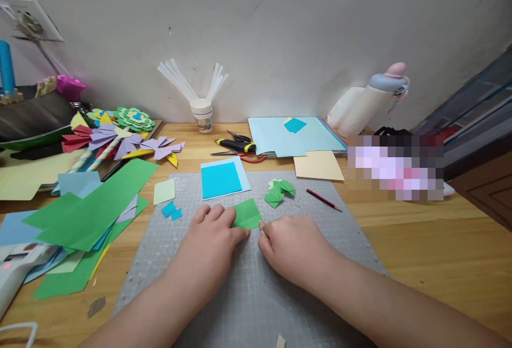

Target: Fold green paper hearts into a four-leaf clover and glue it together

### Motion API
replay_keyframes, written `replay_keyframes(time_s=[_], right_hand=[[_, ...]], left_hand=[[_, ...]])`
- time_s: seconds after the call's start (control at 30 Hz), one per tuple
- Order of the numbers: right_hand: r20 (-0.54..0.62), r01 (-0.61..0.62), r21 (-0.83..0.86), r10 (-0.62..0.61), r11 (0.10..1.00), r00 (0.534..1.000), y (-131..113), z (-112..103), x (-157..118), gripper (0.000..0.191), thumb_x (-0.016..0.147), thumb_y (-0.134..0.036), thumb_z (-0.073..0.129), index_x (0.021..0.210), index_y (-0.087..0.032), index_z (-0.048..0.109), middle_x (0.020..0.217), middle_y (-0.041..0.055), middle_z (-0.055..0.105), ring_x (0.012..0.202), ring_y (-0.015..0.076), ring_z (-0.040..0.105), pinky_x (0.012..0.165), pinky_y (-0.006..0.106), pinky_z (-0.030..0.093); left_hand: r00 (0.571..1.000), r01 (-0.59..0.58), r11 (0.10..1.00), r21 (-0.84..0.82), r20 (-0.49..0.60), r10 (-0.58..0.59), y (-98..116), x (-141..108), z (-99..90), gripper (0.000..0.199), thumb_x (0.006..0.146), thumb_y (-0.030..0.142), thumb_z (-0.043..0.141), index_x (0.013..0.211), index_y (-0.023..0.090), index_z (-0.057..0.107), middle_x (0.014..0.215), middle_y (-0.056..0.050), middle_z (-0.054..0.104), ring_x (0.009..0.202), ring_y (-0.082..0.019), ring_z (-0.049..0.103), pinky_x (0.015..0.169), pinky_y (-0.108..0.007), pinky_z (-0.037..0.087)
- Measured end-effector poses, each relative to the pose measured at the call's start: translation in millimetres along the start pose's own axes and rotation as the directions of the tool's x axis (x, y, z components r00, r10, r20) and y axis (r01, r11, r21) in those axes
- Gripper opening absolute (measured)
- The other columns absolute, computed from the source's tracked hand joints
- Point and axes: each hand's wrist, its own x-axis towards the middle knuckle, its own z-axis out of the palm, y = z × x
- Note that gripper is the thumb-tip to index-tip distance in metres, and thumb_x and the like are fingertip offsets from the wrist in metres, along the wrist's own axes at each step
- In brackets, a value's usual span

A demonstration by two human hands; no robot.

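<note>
A small square of green paper point(247, 213) with crease lines lies on the grey cutting mat point(256, 305). My left hand point(212, 236) presses on its left side, fingers bent and thumb along the near edge. At the right corner, my right hand point(294, 244) is closed, with its fingertips pinching or pressing the paper; which of the two I cannot tell. Just beyond the hands sit several folded green paper pieces point(276, 194). A bright blue paper square point(221, 180) rests on a paler sheet, and small blue scraps point(171, 210) lie left of my hand.
Green sheets point(96, 209) and purple paper flowers point(156, 147) pile up at left, near a white glue gun point(20, 265). Scissors point(240, 137), a yellow-black cutter point(236, 145), a cup of straws point(202, 116) and light blue sheets point(284, 137) stand behind. A pencil point(324, 200) lies right.
</note>
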Motion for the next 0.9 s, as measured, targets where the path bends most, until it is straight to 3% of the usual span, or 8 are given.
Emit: replay_keyframes(time_s=[0.2, 0.33, 0.5, 0.57, 0.67, 0.77, 0.9], right_hand=[[0.017, -0.019, -0.001, 0.019, 1.000, 1.000, 0.8, -0.7, 0.2, 0.029, 0.086, -0.024, 0.045, 0.070, -0.019, 0.069, 0.065, 0.0118, 0.069, 0.059, 0.0259, 0.064, 0.044, 0.029, 0.026], [0.014, -0.004, 0.013, 0.003, 1.000, 1.000, 1.1, -0.2, 1.0, 0.031, 0.086, -0.024, 0.044, 0.066, -0.019, 0.067, 0.063, 0.0100, 0.069, 0.057, 0.0240, 0.063, 0.045, 0.029, 0.022], [-0.148, 0.009, 0.071, 0.002, 0.997, 0.989, 7.8, 8.8, 9.6, 0.028, 0.082, -0.025, 0.047, 0.059, -0.018, 0.061, 0.064, 0.0076, 0.067, 0.056, 0.0182, 0.058, 0.048, 0.029, 0.015], [-0.220, 0.035, 0.159, 0.001, 0.987, 0.975, 12.2, 12.9, 16.0, 0.027, 0.083, -0.023, 0.046, 0.059, -0.018, 0.057, 0.060, 0.0038, 0.063, 0.056, 0.0150, 0.055, 0.049, 0.028, 0.017], [-0.257, 0.056, 0.306, 0.026, 0.950, 0.966, 18.9, 17.0, 24.3, 0.024, 0.085, -0.023, 0.043, 0.064, -0.019, 0.053, 0.062, 0.0003, 0.060, 0.057, 0.0128, 0.050, 0.051, 0.026, 0.020], [-0.267, 0.086, 0.431, 0.036, 0.898, 0.963, 24.2, 19.0, 27.5, 0.006, 0.081, -0.019, 0.046, 0.078, -0.020, 0.051, 0.075, -0.0016, 0.060, 0.063, 0.0120, 0.049, 0.054, 0.023, 0.026], [-0.301, 0.203, 0.419, -0.076, 0.885, 0.951, 28.3, 20.9, 27.2, 0.019, 0.074, -0.014, 0.052, 0.092, -0.021, 0.053, 0.095, 0.0008, 0.058, 0.073, 0.0132, 0.051, 0.062, 0.024, 0.033]], left_hand=[[0.986, 0.110, 0.990, 0.090, 0.118, -0.120, 2.4, -11.2, -20.0, 0.036, 0.074, 0.006, 0.049, 0.084, 0.030, 0.074, 0.085, -0.009, 0.061, 0.088, -0.029, 0.052, 0.078, -0.045, 0.033], [0.979, 0.133, 0.987, 0.090, 0.145, -0.145, -0.6, -12.1, -20.3, 0.038, 0.069, 0.002, 0.047, 0.078, 0.028, 0.074, 0.083, -0.009, 0.061, 0.084, -0.028, 0.053, 0.076, -0.043, 0.034], [0.978, 0.200, 0.979, -0.023, -0.060, -0.201, -0.8, -2.0, -3.4, 0.031, 0.077, 0.006, 0.042, 0.066, 0.022, 0.066, 0.075, -0.005, 0.059, 0.080, -0.024, 0.054, 0.072, -0.039, 0.035], [0.973, 0.167, 0.979, -0.118, -0.141, -0.183, -0.7, 3.4, 4.7, 0.022, 0.078, 0.009, 0.044, 0.076, 0.021, 0.063, 0.082, -0.004, 0.060, 0.085, -0.022, 0.054, 0.076, -0.037, 0.035], [0.983, 0.066, 0.978, -0.199, -0.155, -0.097, -2.9, 9.8, 14.0, 0.015, 0.079, 0.019, 0.053, 0.092, 0.022, 0.060, 0.094, -0.003, 0.062, 0.095, -0.023, 0.053, 0.083, -0.038, 0.034], [0.987, 0.026, 0.978, -0.205, -0.149, -0.057, -7.1, 13.7, 18.1, 0.010, 0.081, 0.023, 0.054, 0.089, 0.021, 0.060, 0.092, -0.003, 0.063, 0.094, -0.023, 0.055, 0.084, -0.038, 0.033], [0.979, 0.010, 0.976, -0.218, -0.196, -0.054, -11.5, 15.8, 18.2, 0.016, 0.085, 0.018, 0.047, 0.086, 0.021, 0.062, 0.086, -0.002, 0.065, 0.089, -0.020, 0.057, 0.083, -0.036, 0.034]])
